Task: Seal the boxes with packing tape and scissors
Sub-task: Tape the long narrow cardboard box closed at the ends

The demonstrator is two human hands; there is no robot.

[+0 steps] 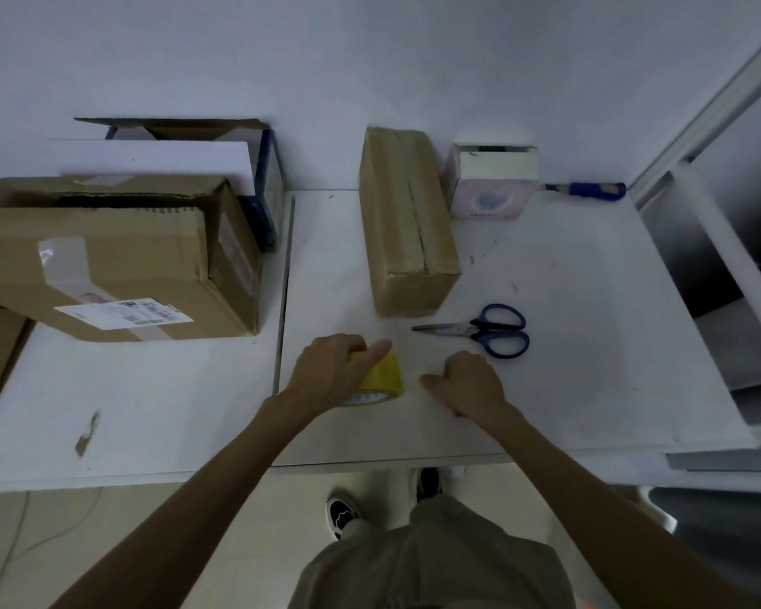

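While the left grip [332,371] clasps the yellow tape roll [389,376] on the tabletop [589,367] near the closed box [407,222], the right grip [469,382], curled beside it, whether pinching anything I cannot tell, would best draw the tape end out straight, scissors [479,331] close by.

Dim, cool, even light with soft, faint shadows; no strong glare. Wide-angle distortion bends the edges, and the whole picture is slightly soft and grainy.
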